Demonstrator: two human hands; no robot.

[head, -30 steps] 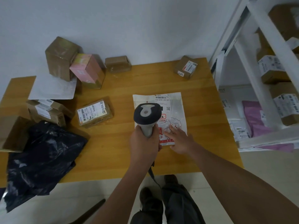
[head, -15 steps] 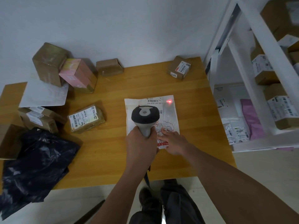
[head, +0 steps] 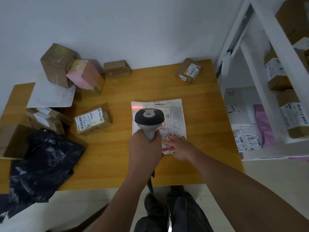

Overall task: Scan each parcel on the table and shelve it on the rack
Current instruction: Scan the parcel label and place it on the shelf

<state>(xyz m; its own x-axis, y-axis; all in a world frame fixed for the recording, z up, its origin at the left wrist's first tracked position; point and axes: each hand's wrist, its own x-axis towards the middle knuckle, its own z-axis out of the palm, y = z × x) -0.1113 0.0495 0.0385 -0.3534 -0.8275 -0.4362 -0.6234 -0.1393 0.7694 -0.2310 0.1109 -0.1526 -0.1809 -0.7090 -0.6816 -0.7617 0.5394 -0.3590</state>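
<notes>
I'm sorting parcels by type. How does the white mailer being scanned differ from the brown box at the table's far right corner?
The flat white plastic mailer bag lies thin against the wooden table; the small brown cardboard box stands thick and rigid. The mailer carries red cartoon print; the box is plain brown. The right hand presses the mailer; nothing touches the box. Both bear barcode labels.

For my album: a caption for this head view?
Left hand aims scanner at white parcel; right hand steadies it.
</notes>
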